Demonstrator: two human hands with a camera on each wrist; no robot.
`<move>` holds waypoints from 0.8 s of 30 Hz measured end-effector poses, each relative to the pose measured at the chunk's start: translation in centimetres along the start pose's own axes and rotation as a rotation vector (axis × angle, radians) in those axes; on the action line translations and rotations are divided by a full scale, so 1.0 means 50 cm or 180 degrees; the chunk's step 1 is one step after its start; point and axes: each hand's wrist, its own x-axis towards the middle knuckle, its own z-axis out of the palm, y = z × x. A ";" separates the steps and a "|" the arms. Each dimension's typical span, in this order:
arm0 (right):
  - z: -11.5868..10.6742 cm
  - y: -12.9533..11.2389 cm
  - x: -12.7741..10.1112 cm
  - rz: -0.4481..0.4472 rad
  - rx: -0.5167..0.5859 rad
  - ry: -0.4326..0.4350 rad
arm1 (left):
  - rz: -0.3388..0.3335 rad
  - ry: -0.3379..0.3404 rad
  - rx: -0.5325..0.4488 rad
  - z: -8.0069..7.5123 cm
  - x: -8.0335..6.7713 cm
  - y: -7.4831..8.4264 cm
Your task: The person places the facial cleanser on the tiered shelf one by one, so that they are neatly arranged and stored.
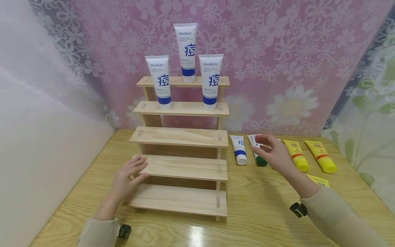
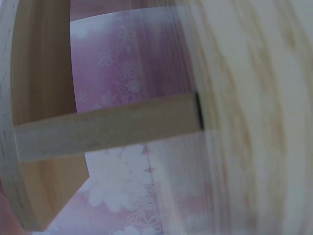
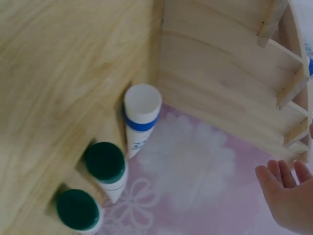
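My left hand (image 1: 124, 176) holds the left end of the second step from the bottom of a wooden tiered rack (image 1: 185, 167), fingers on top and thumb along the front edge. My right hand (image 1: 274, 152), fingers bent and apart with nothing between them, hovers over the tubes lying right of the rack. Nearest it is a white tube with a green cap (image 1: 261, 161), partly hidden by the fingers. Left of that lies a white-and-blue tube (image 1: 238, 151). The right wrist view shows a second green-capped tube (image 3: 78, 209), mostly hidden behind my hand in the head view.
Three upright white-and-blue tubes occupy the rack: one on the top step (image 1: 186, 51), two on the step below. Yellow tubes (image 1: 321, 156) lie on the wooden table (image 1: 253, 212) at the right, one partly behind my right forearm. A flowered pink backdrop (image 1: 277, 68) stands behind.
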 end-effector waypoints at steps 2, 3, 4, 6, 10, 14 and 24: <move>-0.006 -0.009 -0.016 0.0043 -0.0114 0.0017 | 0.0007 0.0006 0.0008 0.001 0.000 0.000; -0.009 -0.008 -0.022 0.0057 -0.0137 0.0029 | 0.0010 0.0006 0.0009 0.001 0.000 0.001; -0.011 0.000 -0.028 0.0061 -0.0156 0.0027 | 0.0007 0.0004 0.0006 0.001 -0.001 0.001; -0.016 0.044 -0.033 -0.0016 -0.0062 0.0057 | -0.0001 0.0005 -0.0005 0.002 -0.002 0.001; -0.019 0.209 -0.028 -0.0040 0.0035 0.0139 | -0.0039 -0.0008 -0.0003 0.002 -0.004 -0.002; -0.028 0.323 -0.036 0.0118 -0.0256 0.0183 | -0.0073 -0.0030 0.0029 0.003 -0.006 -0.005; -0.090 0.084 -0.127 0.0299 -0.0541 -0.0016 | -0.0042 0.0001 0.0028 0.005 -0.007 -0.007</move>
